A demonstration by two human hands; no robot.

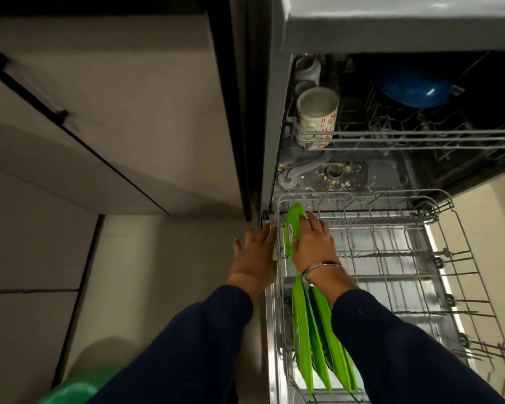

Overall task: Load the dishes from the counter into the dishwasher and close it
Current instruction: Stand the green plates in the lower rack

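So the right hand (pixel 311 243) is gripping a small round bright-green plastic plate (pixel 293 228), standing it on edge at the far-left corner of the pulled-out grey wire lower rack (pixel 397 258); fingers are curling over the plate's right face, and the thumb side is hidden so I can't tell exactly how it's pinching; a thin silver bangle (pixel 321 269) is sitting on that wrist. The left hand (pixel 255 252) is lying flat with fingers straight, fingertips touching the rack's left edge right by the dishwasher frame; it's not holding anything.

Nearer along the same left side, a row of larger bright-green plastic plates (pixel 318 339) is standing on edge in the rack, partly hidden under the right forearm's dark navy sleeve (pixel 397 351). Further in, the upper wire rack (pixel 420 138) is carrying a white ceramic mug with red flower marks (pixel 318 115) on its far left and a dark blue bowl (pixel 414 88) more to the right; the tub floor (pixel 347 179) is showing food crumbs. Beige cabinet fronts (pixel 99 112) are filling the left; something round and green (pixel 79 389) is peeking in near-left, too blurry to name.
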